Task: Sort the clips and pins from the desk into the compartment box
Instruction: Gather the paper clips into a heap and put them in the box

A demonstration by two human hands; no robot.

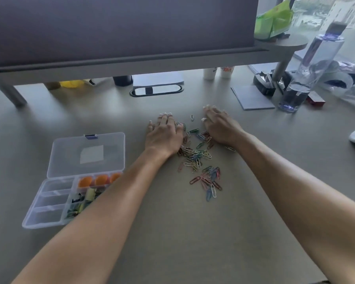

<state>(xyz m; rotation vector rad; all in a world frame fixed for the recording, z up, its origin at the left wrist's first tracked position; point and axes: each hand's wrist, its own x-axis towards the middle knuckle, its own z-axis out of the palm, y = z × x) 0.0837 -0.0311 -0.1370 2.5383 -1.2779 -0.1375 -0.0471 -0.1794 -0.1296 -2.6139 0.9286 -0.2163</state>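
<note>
Both arms stretched forward: left hand (164,133) and right hand (220,126) lie flat, fingers spread, holding nothing, flanking the paper clips (197,156) at twelve o'clock.

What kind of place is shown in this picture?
Most likely an office desk by a high window. A grey divider panel stands on the desk, a cable port is set into it, and city buildings show through the glass. Coloured paper clips lie between both hands.

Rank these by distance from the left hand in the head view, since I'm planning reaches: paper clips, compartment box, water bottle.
1. Paper clips: touching the left hand, on its right.
2. Compartment box: open, nearer the person and to the left.
3. Water bottle: far right, beyond the right hand.
</note>
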